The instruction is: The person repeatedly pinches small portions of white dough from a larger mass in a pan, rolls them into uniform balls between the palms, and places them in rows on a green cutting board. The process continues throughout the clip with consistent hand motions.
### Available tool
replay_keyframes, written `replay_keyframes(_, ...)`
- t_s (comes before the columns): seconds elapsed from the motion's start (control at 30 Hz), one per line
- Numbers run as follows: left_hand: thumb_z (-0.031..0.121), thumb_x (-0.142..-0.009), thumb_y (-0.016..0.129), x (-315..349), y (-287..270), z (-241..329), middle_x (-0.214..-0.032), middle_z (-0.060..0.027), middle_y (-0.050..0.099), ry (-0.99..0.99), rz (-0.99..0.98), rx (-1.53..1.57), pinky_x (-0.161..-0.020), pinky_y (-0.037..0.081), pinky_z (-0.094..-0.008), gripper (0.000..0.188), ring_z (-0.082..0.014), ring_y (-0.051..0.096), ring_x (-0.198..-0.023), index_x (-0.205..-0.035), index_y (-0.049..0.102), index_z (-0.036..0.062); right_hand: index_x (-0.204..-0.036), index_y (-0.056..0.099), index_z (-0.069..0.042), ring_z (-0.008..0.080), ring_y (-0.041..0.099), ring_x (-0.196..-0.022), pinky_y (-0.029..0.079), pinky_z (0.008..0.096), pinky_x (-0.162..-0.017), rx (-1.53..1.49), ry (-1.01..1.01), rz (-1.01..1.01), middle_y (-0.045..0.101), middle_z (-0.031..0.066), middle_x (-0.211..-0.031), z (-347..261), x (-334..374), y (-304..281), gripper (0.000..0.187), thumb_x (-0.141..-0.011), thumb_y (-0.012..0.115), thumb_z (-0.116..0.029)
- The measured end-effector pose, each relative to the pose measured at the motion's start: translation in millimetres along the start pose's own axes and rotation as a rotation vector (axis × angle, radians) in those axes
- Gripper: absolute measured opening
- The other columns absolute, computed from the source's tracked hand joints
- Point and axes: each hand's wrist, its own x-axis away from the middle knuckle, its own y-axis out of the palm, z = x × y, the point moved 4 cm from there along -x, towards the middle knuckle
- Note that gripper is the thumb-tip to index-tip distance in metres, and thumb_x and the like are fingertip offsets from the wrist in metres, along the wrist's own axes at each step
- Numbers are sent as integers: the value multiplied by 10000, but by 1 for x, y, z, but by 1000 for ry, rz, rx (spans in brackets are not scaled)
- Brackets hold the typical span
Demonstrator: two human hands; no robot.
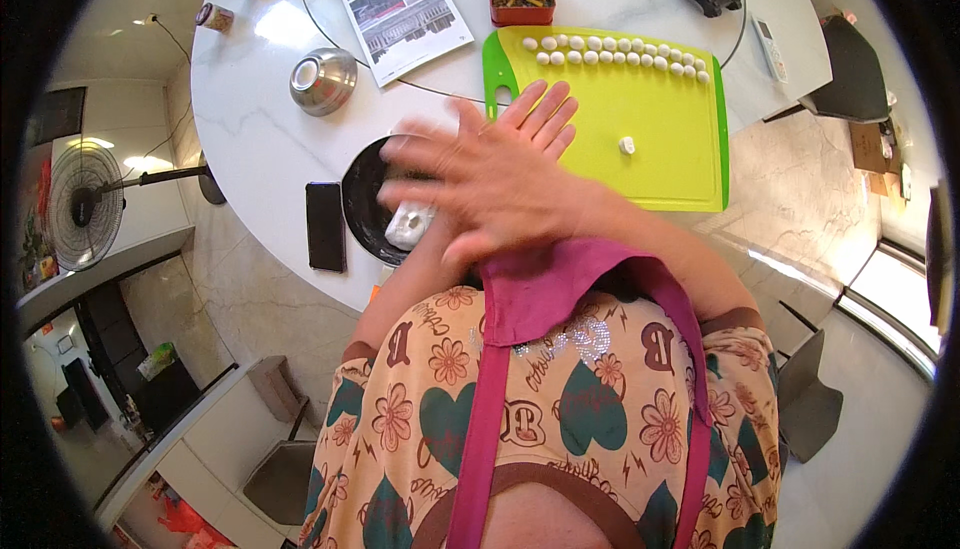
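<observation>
Head view: blurred right hand point(490, 185), fingers spread, is overlapping the straight-fingered left hand point(539, 123) beside green board point(660, 109); can't tell contact.

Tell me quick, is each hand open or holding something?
Left hand: open, palm up, partly hidden.
Right hand: open, blurred, crossing over the left; anything between them can't be told.

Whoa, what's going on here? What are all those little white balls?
Someone has their bare hands crossed over each other: the blurry right hand is on top of the left hand. I can't see whether anything is between them. The small white balls sit in two rows along the far edge of a green cutting board, with one loose white piece nearer the person. A bigger white lump lies in the black pan.
</observation>
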Motion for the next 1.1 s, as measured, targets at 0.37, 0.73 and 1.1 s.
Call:
replay_keyframes(0.37, 711, -906, 300, 3, -8, -9, -1585, -163, 144, -51, -54, 121, -1193, 125, -441, 905, -322, 127, -1468, -1524, 136, 70, -1404, 455, -213, 314, 246, -1436, 133, 565, -1153, -39, -45, 53, 342, 116, -1513, -18, -5, 5, 755, -810, 420, -678)
replay_keyframes(0.73, 780, -864, 267, 5, -2, -11, -1572, -195, 164, -29, 145, -124, -1185, 141, -452, 999, -350, 127, -1464, -1510, 159, 26, -1396, 452, -221, 305, 279, -1414, 156, 572, -1127, 39, 67, 139, 377, 136, -1477, 8, -4, 8, 698, -856, 456, -664)
replay_keyframes(1.1, 770, -864, 303, 5, 9, 2, -1573, -183, 166, 35, 96, -140, -1187, 134, -455, 986, -344, 148, -1460, -1510, 158, 39, -1413, 444, -213, 332, 271, -1417, 137, 613, -1123, 95, 163, 106, 373, 138, -1484, 24, 4, 2, 768, -822, 426, -703)
